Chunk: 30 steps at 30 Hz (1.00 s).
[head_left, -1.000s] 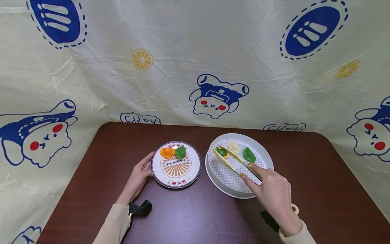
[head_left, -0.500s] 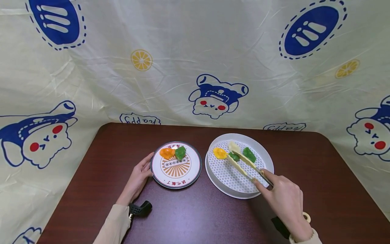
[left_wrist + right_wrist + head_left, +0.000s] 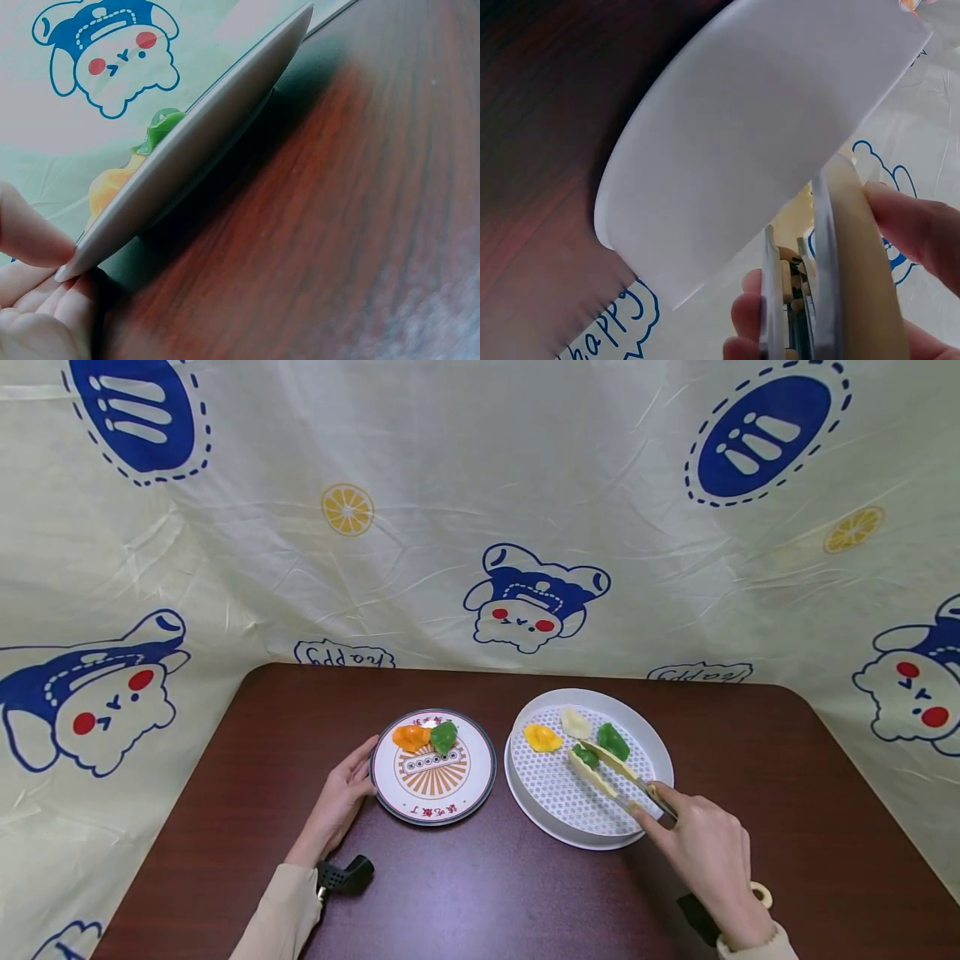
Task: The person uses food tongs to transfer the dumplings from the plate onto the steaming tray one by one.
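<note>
My left hand (image 3: 339, 802) holds the left rim of a round white plate (image 3: 435, 785), thumb above and fingers beneath in the left wrist view. On that plate lie an orange dumpling-shaped piece (image 3: 412, 737) and a green one (image 3: 444, 737). With thumb and fingers my right hand (image 3: 701, 852) grips pale yellow tongs (image 3: 596, 779). Their tips straddle a dark green dumpling-shaped piece (image 3: 585, 755), low over the perforated base of a white steamer basket (image 3: 660, 747). Yellow (image 3: 542, 737), white (image 3: 576, 722) and green (image 3: 613, 741) pieces lie around it in the basket.
Both plate and basket stand on a dark brown table (image 3: 465, 893), the basket to the plate's right. A patterned pale cloth (image 3: 420, 585) hangs behind the table. The basket's tall side wall (image 3: 727, 135) fills much of the right wrist view.
My right hand and the tongs have moved right with the dark green piece, from beside the yellow piece to near the basket's middle. The left hand stays on the plate.
</note>
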### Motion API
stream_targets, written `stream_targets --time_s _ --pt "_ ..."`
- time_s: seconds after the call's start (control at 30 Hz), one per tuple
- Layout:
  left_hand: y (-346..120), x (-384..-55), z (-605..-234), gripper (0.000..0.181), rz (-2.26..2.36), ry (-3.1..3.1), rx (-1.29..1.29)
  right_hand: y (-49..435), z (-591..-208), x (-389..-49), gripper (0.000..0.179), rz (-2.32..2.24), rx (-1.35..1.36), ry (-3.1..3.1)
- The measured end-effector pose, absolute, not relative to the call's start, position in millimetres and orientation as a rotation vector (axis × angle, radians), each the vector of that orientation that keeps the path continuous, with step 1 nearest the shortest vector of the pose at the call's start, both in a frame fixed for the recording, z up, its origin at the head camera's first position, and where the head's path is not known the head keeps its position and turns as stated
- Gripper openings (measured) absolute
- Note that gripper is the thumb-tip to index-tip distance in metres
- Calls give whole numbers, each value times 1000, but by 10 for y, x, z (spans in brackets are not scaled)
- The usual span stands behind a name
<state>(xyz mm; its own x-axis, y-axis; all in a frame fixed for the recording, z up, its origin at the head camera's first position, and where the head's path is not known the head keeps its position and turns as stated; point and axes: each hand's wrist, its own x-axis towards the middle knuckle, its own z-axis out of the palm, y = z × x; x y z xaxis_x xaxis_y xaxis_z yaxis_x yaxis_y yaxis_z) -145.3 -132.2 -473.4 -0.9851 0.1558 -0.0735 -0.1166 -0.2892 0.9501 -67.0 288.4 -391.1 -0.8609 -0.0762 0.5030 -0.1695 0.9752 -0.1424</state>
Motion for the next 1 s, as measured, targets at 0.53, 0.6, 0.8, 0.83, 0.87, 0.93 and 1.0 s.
stream_targets --time_s 0.53,0.6,0.8,0.83,0.87,0.93,1.0 --pt "-1321 -1458 -4762 77 2413 1753 69 2829 -3893 -681 49 268 106 -2677" --pt "-1325 -1461 -4766 77 2418 1745 73 2821 -3891 -677 49 275 107 -2666" --pt "-1328 -1458 -4761 77 2424 1725 64 2767 -3836 -670 51 302 127 -2618" --pt "-1327 -1456 -4758 77 2426 1724 64 2750 -3822 -671 52 308 131 -2613" --pt "-1328 -1455 -4757 77 2425 1726 69 2730 -3807 -674 53 313 139 -2604" --pt "-1327 -1455 -4752 77 2428 1724 76 2681 -3773 -681 55 328 149 -2596" --pt "-1326 -1454 -4747 77 2429 1723 88 2620 -3745 -694 57 348 153 -2600"
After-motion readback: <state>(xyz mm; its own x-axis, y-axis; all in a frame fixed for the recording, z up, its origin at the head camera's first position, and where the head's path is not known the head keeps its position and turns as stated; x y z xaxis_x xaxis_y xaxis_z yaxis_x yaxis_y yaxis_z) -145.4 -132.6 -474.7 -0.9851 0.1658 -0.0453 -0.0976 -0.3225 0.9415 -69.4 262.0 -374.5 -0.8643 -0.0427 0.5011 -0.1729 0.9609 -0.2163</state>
